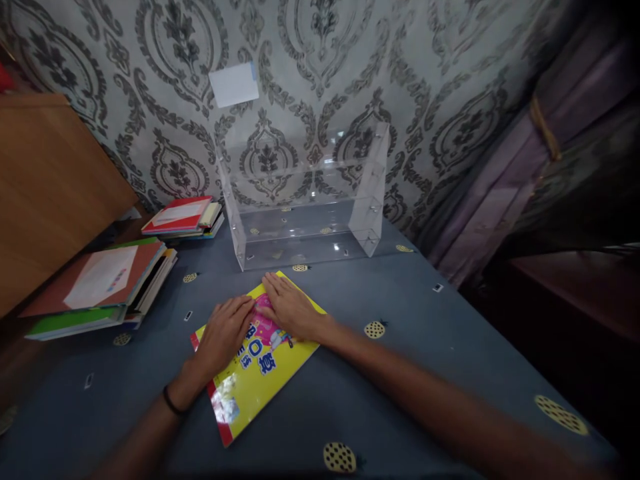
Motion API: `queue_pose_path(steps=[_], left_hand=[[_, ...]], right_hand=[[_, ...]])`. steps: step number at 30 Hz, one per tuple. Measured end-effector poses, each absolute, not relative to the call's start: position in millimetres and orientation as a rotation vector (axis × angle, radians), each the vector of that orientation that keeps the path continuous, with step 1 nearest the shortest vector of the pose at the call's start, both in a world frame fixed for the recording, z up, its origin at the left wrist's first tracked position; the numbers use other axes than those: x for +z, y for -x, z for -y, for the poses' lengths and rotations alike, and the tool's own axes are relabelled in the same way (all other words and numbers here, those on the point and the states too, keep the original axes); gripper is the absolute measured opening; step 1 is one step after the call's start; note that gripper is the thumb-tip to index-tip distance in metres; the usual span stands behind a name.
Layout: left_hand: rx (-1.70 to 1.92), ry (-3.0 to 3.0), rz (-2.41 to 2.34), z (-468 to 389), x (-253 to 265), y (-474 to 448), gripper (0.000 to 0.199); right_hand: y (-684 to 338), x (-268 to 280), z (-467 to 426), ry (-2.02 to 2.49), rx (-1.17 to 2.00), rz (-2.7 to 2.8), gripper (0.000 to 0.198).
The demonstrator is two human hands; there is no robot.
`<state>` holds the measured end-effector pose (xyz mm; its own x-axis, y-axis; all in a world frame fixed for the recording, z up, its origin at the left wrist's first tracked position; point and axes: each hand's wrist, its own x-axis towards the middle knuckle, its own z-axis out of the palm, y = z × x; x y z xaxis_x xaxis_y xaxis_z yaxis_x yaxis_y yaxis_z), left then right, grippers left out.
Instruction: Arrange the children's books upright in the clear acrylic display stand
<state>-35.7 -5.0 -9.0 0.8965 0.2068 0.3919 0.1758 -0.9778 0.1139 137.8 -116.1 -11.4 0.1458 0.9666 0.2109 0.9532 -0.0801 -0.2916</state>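
Note:
A yellow workbook (250, 400) with a red spine edge and blue Chinese characters lies at a slant on the table in front of me. My left hand (225, 333) rests flat on the upper left part of its cover, fingers stretched out. Across the upper right part of the cover lies my right hand (290, 307), also flat with its fingers extended. Both palms face down, and the fingertips of the left come close to the right hand's thumb. Part of the cover's pink picture is hidden under the hands.
Behind the workbook stands a clear acrylic rack (300, 217) against the patterned wall. To the left lie a stack of books (110, 287) and a smaller stack (185, 217), beside a wooden cabinet (55, 193). A blue pineapple-print cloth (415, 347) covers the table; its right edge meets a dark area near a curtain (515, 160).

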Motion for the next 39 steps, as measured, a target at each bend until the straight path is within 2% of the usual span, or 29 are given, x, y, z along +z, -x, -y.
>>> queue_pose_path(steps=[11, 22, 27, 39], left_hand=[[0.635, -3.006, -0.279, 4.8, -6.1, 34.9, 0.036], [0.457, -2.699, -0.255, -17.9, 2.2, 35.9, 0.036], [0.328, -2.381, -0.321, -35.6, 8.0, 36.9, 0.04], [0.306, -2.098, -0.309, -43.7, 1.5, 38.3, 0.047]], right_hand=[[-148.2, -11.8, 157.8, 2.252, 0.113, 1.743, 0.081], [-139.6, -20.2, 200.7, 2.211, -0.031, 1.848, 0.072], [-116.7, -16.0, 194.2, 2.124, -0.017, 1.942, 0.066], [-33.7, -0.7, 164.6, 1.779, 0.1, 2.278, 0.073]])
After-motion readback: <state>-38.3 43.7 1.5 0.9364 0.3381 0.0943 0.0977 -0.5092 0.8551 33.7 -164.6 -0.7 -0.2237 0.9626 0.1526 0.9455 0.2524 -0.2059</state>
